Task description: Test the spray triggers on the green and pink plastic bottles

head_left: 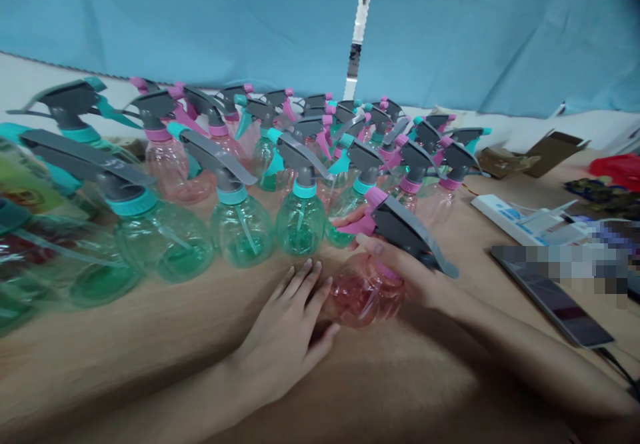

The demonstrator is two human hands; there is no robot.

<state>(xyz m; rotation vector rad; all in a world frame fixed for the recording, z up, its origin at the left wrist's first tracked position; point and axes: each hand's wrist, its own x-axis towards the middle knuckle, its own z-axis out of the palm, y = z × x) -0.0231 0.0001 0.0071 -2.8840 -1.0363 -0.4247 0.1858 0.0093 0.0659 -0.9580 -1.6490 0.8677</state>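
Note:
A pink see-through spray bottle [361, 292] with a grey trigger head and pink nozzle stands on the wooden table [165, 344] in front of me. My right hand [400, 267] is wrapped round its neck and grey head. My left hand [287, 327] rests on the table with fingers stretched out, the fingertips touching the bottle's left side. Just behind stands a row of green spray bottles [300, 221] with teal collars.
Several more green and pink spray bottles [173, 164] crowd the table's left and back. At the right lie a dark phone [555, 301], a white power strip [505, 217], a brown cardboard box [555, 151] and a red item [620, 167]. A blue curtain [200, 24] hangs behind.

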